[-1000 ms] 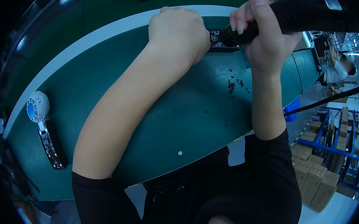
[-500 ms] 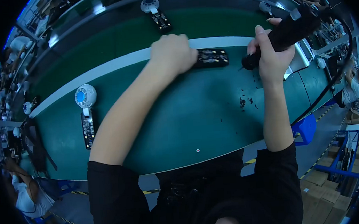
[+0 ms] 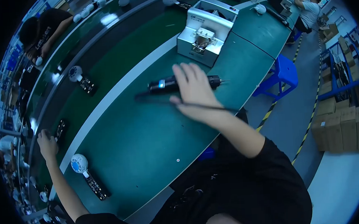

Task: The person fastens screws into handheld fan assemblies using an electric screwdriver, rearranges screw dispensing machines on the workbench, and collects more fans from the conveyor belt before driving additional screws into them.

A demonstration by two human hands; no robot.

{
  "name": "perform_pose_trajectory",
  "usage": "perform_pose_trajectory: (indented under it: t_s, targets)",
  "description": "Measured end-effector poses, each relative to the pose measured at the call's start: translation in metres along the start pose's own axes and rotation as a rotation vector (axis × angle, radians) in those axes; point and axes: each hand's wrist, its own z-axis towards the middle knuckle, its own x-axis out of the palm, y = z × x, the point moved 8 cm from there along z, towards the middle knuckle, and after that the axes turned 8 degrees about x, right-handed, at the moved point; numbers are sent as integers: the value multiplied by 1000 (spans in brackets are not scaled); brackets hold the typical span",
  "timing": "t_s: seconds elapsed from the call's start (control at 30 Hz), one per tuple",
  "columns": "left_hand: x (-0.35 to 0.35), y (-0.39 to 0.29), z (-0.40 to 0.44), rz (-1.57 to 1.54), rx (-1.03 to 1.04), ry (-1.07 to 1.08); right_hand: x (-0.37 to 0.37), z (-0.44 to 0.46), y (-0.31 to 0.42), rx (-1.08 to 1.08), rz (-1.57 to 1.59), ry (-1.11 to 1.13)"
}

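Note:
At the far left, my left hand (image 3: 48, 145) is closed around the hidden end of a black device (image 3: 60, 129) over the green belt. My right hand (image 3: 196, 88) rests across a black electric screwdriver (image 3: 164, 85) lying level, its fingers stretched out and its bit pointing right. The cable crosses blurred by my right wrist. On the table near my left forearm lies a white round-headed device (image 3: 79, 163) with a black circuit-board handle (image 3: 97, 186).
A silver machine (image 3: 205, 30) stands beyond my right hand. More round-headed devices (image 3: 75, 73) lie on the belt. A blue stool (image 3: 282, 75) stands right of the green table (image 3: 148, 142). People sit at upper left and upper right; cartons (image 3: 341, 129) are stacked at right.
My left hand has moved far left to the belt with the black device. My right hand has lowered the screwdriver onto the table and its fingers have opened. The view has turned, showing the silver machine.

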Motion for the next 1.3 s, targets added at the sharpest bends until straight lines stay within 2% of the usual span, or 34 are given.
perform_pose_trajectory:
  t_s: [0.07, 0.1, 0.17, 0.2, 0.23, 0.27, 0.3, 0.33, 0.37, 0.43, 0.47, 0.53, 0.63, 0.7, 0.77, 0.8, 0.83, 0.87, 0.9, 0.97, 1.0, 1.07, 1.1, 1.2, 1.27, 1.3]
  targets:
    - [-17, -65, -1, -155, 198, -216, -3, -53, 31, -59, 244, 202]
    - [-18, -127, -8, -333, 339, -206, -4, -66, 35, -93, 384, 233]
    - [-29, -299, -57, -668, 624, -38, -18, -59, 26, -38, 731, 278]
    - [-44, -376, -95, -695, 780, 74, -15, -48, 18, -29, 874, 310]
    - [-50, -425, -119, -670, 1000, 191, -4, -37, 11, 57, 1064, 482]
    - [-55, -459, -127, -636, 1051, 227, 2, -26, 5, 54, 1094, 370]
    - [-57, -487, -121, -648, 1006, 246, 8, -18, 7, 46, 1123, 271]
    - [-56, -515, -110, -657, 947, 258, 14, -11, 11, 101, 1133, 305]
    - [-50, -541, -95, -587, 861, 275, 15, -3, 18, 54, 1119, 144]
    - [-37, -579, -61, -528, 804, 188, 31, 20, 33, 41, 1116, 325]
    - [-32, -597, -52, -504, 812, 197, 39, 29, 35, 88, 1140, 145]
    - [-21, -626, -52, -439, 848, 237, 48, 37, 41, 232, 1291, 271]
    - [-5, -649, -48, -375, 668, 340, 42, 26, 60, 569, 1689, 887]
    - [-10, -650, -46, -218, 687, 335, 16, -2, 72, 866, 1925, 1267]
    - [-25, -669, -51, -185, 791, 400, -3, -39, 72, 1171, 2021, 1480]
    - [-29, -679, -50, -147, 855, 429, -3, -57, 63, 1291, 2014, 1500]
    - [-31, -687, -43, -68, 681, 478, 6, -71, 51, 1369, 1972, 1467]
    - [-22, -691, -30, -26, 684, 455, 25, -85, 34, 1437, 1933, 1361]
    - [-12, -689, -15, 21, 675, 435, 30, -94, 16, 1451, 1919, 1347]
    - [16, -687, -5, -85, 548, 585, 50, -119, -2, 1493, 1805, 1392]
    - [17, -693, -6, 54, 499, 588, 47, -124, -9, 1507, 1781, 1388]
    - [25, -687, -4, 12, 482, 580, 34, -125, -13, 1423, 1720, 1512]
    - [26, -683, -5, 69, 422, 593, 28, -120, -15, 1170, 1570, 1536]
    - [18, -684, -13, 5, 344, 559, -18, -88, -45, 690, 1319, 1382]
    - [10, -689, -16, 23, 335, 574, -37, -94, -90, 841, 1451, 1335]
    - [12, -688, -16, 55, 300, 583, -43, -99, -123, 910, 1411, 1291]
